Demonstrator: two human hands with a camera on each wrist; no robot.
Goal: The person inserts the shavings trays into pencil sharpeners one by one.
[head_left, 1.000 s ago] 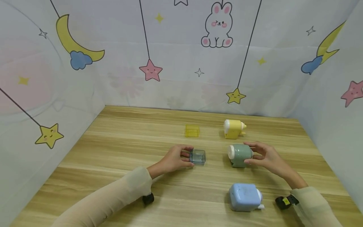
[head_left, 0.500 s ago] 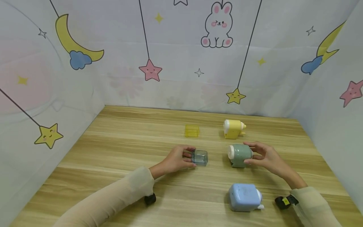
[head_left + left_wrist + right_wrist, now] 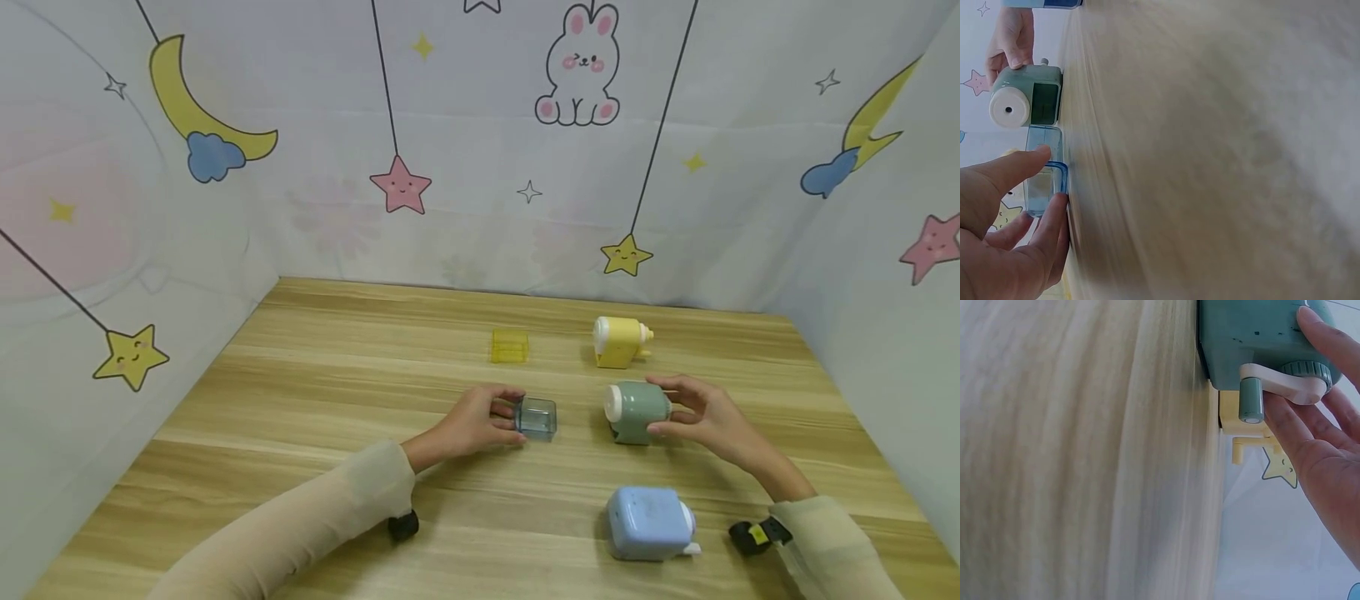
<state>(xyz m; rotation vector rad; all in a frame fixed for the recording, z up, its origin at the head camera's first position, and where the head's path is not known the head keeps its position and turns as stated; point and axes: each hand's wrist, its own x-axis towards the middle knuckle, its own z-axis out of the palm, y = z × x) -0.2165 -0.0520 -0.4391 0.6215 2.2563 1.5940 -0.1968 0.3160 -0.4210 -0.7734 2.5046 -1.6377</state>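
1. The green sharpener (image 3: 640, 411) stands on the worktop (image 3: 337, 350), near its middle and towards 3 o'clock. Its body is smooth and rounded, with a cream disc (image 3: 1010, 107), pierced by a small dark hole, facing 9 o'clock.
2. Below that disc I see a dark rectangular opening (image 3: 1045, 103); at the opposite end, a cream crank (image 3: 1288, 384) with a green handle (image 3: 1251, 400).
3. My right hand (image 3: 701, 412), at the sharpener's 3 o'clock, grips it, thumb on one side and fingers on the other.
4. My left hand (image 3: 480, 421) pinches the see-through bluish container (image 3: 537, 418) by its 9 o'clock end. It lies at the sharpener's 9 o'clock, near but apart.
5. From the green sharpener, the yellow sharpener (image 3: 618, 342) is between 11 and 12 o'clock, the blue sharpener (image 3: 648, 525) at 6, and the yellow container (image 3: 510, 346) near 10.
6. Compared with a second ago, my left hand has slid the bluish container towards 3 o'clock, narrowing the gap. My right hand and the green sharpener have stayed put.
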